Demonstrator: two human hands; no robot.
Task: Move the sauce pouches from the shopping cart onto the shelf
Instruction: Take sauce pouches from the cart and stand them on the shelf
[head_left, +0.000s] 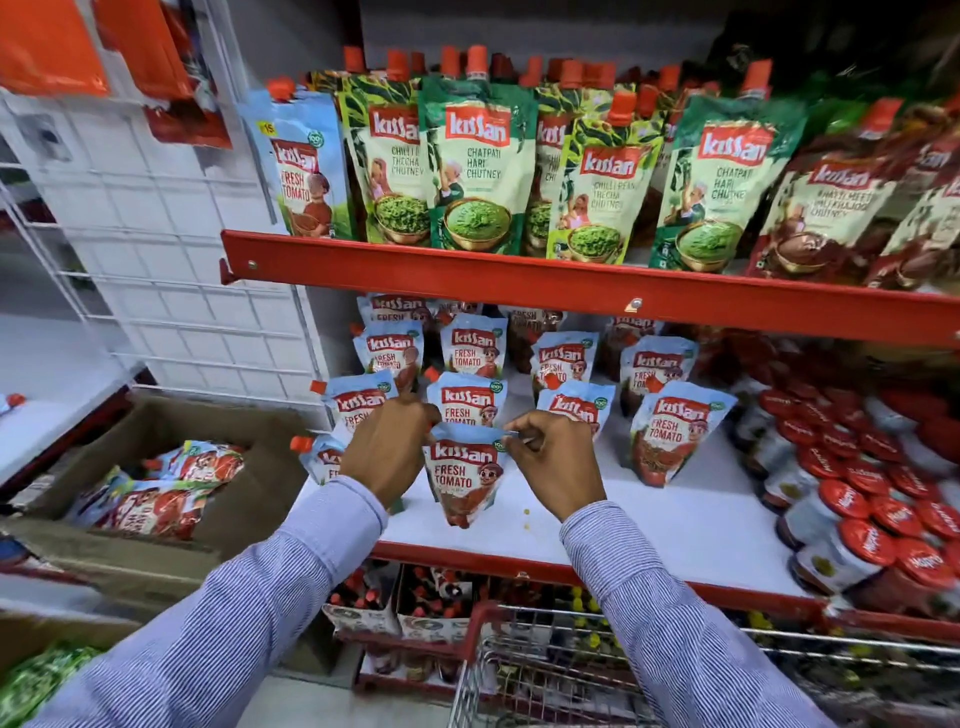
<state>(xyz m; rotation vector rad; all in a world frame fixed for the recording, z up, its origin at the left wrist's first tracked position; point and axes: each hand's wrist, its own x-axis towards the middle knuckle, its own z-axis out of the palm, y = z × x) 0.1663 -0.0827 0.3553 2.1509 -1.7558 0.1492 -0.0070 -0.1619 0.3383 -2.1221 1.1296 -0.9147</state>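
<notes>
pouch (464, 474) upright at front of middle shelf (649, 525), ahead of its row | left hand (387, 447) and right hand (558, 460) pinch its top corners, fingers closed | we should seat base flat, face forward, aligned, before letting go | label: Kissan Fresh Tomato | cart (545, 660) below

Your sleeves (291, 587) are pale blue with fine stripes. The pouch (464, 478) you hold is light blue above, tomato red below (red logo patch, white lettering). The shelf (675, 514) is white with a red edge; the pouches above (480, 166) are green, orange-capped.
</notes>
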